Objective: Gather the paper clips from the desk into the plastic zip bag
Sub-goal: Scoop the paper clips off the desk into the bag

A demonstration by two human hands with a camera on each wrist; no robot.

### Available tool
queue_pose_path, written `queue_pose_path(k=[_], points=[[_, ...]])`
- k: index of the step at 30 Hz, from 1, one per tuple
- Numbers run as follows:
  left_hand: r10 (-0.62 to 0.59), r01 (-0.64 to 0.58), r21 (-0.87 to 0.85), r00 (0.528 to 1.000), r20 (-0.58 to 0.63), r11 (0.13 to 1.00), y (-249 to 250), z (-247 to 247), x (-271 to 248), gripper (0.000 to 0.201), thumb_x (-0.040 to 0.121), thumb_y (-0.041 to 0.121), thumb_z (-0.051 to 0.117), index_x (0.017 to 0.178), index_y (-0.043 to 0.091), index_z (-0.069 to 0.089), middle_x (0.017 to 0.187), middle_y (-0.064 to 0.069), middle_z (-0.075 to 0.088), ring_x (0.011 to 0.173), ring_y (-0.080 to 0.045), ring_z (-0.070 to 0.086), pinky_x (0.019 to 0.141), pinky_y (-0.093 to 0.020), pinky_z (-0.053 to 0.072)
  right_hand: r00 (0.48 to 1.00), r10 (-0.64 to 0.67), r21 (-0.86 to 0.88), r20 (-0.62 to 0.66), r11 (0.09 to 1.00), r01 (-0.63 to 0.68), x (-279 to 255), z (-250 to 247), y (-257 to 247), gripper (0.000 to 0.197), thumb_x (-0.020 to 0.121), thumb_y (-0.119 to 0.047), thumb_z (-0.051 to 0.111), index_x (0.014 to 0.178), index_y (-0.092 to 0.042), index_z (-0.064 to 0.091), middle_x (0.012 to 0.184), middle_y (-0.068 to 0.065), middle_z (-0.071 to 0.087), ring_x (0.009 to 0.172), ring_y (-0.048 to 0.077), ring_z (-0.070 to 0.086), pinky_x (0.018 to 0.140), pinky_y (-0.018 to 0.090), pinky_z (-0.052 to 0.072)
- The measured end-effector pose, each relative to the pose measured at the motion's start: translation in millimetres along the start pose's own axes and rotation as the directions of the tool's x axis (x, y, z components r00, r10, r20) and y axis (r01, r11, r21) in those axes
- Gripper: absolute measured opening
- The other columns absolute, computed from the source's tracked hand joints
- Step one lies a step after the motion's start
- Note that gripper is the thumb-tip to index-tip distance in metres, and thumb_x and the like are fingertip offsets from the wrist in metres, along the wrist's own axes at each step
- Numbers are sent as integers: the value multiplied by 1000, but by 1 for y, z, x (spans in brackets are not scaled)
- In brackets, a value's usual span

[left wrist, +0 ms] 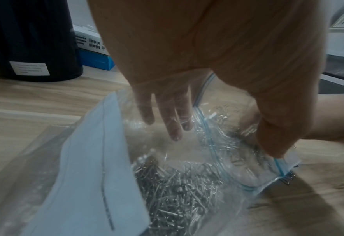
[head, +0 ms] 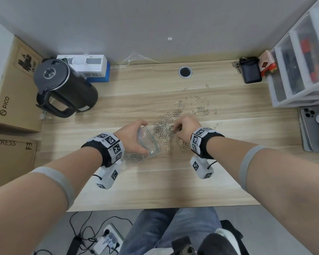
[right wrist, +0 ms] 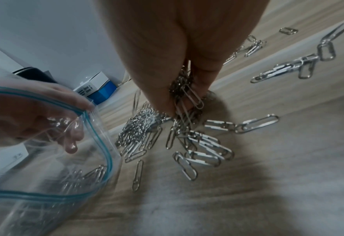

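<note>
Pinched between the thumb and curled fingers of the person's right hand (head: 187,128) is a tangled bunch of small silver wire paper clips (right wrist: 184,95), lifted just off the pale wood-grain desk (head: 173,181); the left hand (head: 134,138), fingers inside the mouth and thumb on the blue-striped rim, holds open a clear plastic zip bag (head: 149,142) lying on the desk just beside the main heap; more clips lie strewn toward the far right of the desk (head: 199,107), while a good mass already sits in the bag's lower end (left wrist: 179,191).

Each clip looks light, stiff and slick, and the loops appear to hook one another, so a pinch is likely to bring up a trailing chain that may shed pieces on the way; taking a compact clump from the heap, or scraping the stragglers together first, seems the surer hold. The bag film is thin, limp and crinkled; it probably collapses unless held at the zip strip, and its filled end seems heavy enough to anchor it.

How many clips the right hand holds cannot be told, since the palm hides them in the head view; the bag's bottom edge lies under the left wrist band; a white label (left wrist: 98,167) screens part of the contents, and both wrist views are blurred at the edges.
</note>
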State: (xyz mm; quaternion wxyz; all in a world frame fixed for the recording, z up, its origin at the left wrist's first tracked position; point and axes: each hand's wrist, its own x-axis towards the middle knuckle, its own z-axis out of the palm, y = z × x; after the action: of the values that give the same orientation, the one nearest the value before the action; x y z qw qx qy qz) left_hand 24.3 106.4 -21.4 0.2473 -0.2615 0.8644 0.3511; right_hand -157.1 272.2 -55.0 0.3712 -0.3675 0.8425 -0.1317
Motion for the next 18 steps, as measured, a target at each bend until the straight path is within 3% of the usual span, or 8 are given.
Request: queue_pose_path(k=[5, 8, 12, 18], points=[[0, 0, 7, 1000, -11, 1000, 1, 0, -1, 105, 52, 45, 87, 141, 27, 34, 102, 9, 61, 90, -13, 65, 84, -37, 57, 996, 69, 127, -52, 990, -61, -2, -10, 0, 20, 79, -2, 67, 83, -18, 79, 96, -5, 73, 90, 15, 68, 82, 25, 55], [-4, 4, 4, 1000, -16, 1000, 2, 0, -3, 108, 50, 48, 86, 142, 28, 33, 106, 7, 62, 92, -15, 65, 86, -38, 57, 999, 43, 204, -13, 978, -40, -6, -19, -7, 18, 77, -5, 72, 81, -22, 80, 88, -6, 75, 84, 12, 69, 81, 26, 58], [4, -5, -24, 999, -37, 1000, 4, -1, -6, 113, 48, 49, 87, 144, 29, 31, 115, 7, 59, 99, -15, 63, 90, -34, 55, 989, -39, 300, 142, 954, -6, -12, -25, -26, 16, 71, -10, 77, 74, -26, 78, 62, -1, 71, 57, 17, 65, 62, 34, 59], [46, -47, -33, 998, -41, 998, 4, -2, -9, 119, 44, 51, 88, 145, 28, 30, 120, 6, 60, 104, -14, 62, 93, -33, 54, 953, -151, 301, 264, 951, 67, -12, -2, -64, 21, 70, -5, 77, 78, -24, 77, 58, -12, 65, 51, 5, 59, 54, 20, 49]])
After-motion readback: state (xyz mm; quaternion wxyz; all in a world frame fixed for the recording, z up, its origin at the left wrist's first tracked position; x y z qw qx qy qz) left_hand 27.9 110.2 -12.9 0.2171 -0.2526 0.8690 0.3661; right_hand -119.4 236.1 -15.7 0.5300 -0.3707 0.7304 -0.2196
